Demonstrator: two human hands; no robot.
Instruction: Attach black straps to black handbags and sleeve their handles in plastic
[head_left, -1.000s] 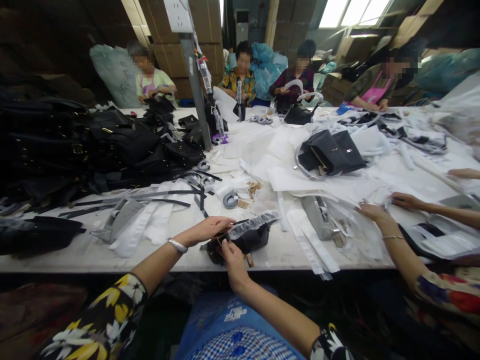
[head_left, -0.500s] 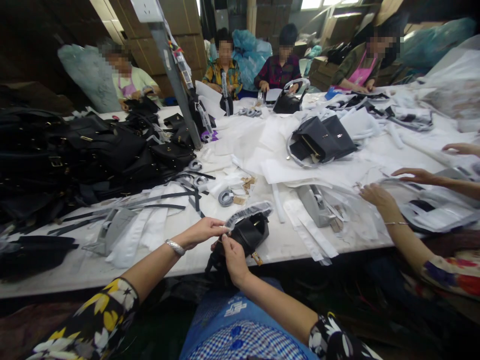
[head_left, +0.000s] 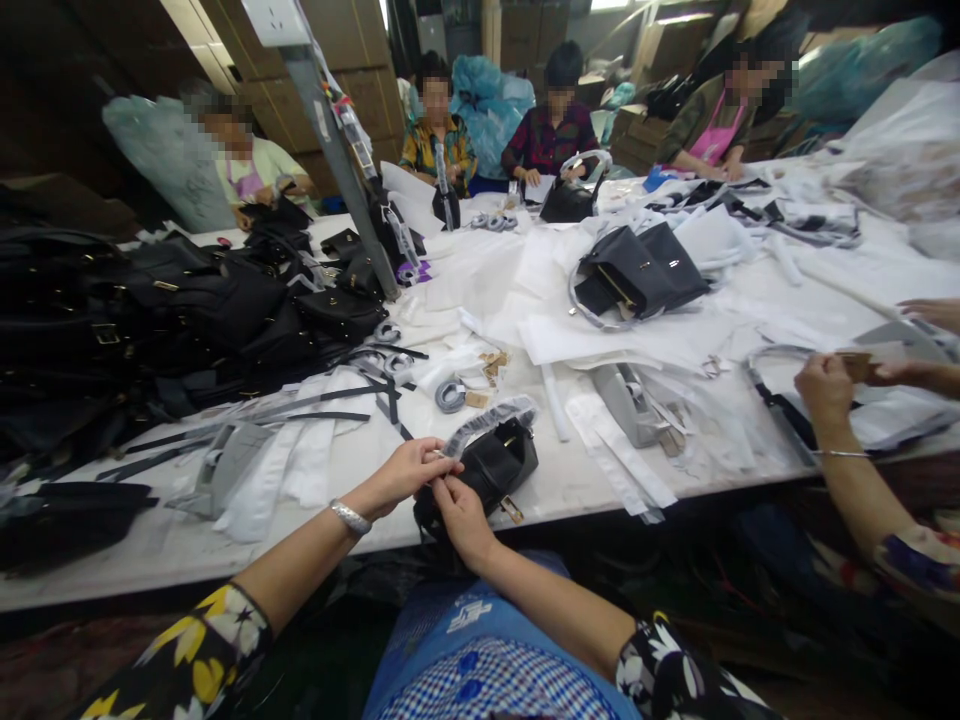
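Note:
A small black handbag (head_left: 496,464) lies on its side at the near edge of the white table (head_left: 585,480), its handle wrapped in clear bubble film (head_left: 489,420). My left hand (head_left: 409,468), with a silver bracelet on the wrist, pinches the near end of that wrapped handle. My right hand (head_left: 461,515) is closed on the same end of the bag just below it, fingertips touching the left hand's.
A heap of black handbags (head_left: 150,310) fills the left of the table, with loose straps (head_left: 300,405) and tape rolls (head_left: 450,395) beside it. Another black bag (head_left: 637,275) lies on white wrapping sheets mid-table. A co-worker's hands (head_left: 825,385) work at the right; several people sit across.
The bag has been pulled a little toward the table edge and my two hands have closed together on the handle's end. The co-worker's hands at right moved farther right.

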